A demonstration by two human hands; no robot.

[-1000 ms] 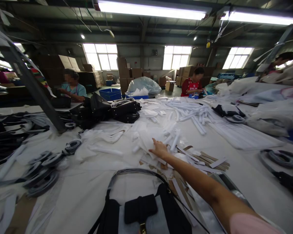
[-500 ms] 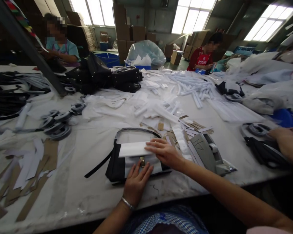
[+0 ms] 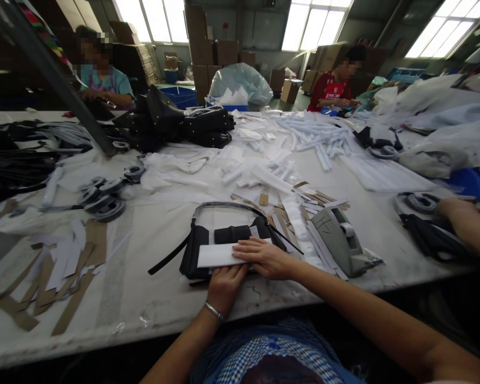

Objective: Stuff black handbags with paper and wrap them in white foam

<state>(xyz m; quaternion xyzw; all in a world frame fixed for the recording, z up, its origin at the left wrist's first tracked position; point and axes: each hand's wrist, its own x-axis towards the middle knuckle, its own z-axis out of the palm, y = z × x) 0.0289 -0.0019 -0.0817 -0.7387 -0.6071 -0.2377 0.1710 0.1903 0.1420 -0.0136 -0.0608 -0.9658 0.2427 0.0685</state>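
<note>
Handbag (image 3: 202,250), black, flat on table (image 3: 152,298) near front edge, white paper strip (image 3: 218,255) across its front.
L hand (image 3: 225,285) at bag's near edge w/ fingers curled onto the strip's lower edge; can't tell if it pinches or just presses. R hand (image 3: 266,258) flat & open, palm down, fingers spread on strip's right end. Tape dispenser (image 3: 342,241) just right of bag; another person's hand (image 3: 464,216) at far right.

Bag (image 3: 202,248) black, matt leather-like; strip (image 3: 216,255) on it white, smooth paper. Dispenser (image 3: 338,240) beside: grey plastic. Table (image 3: 152,298) whitish, scuffed.
</note>
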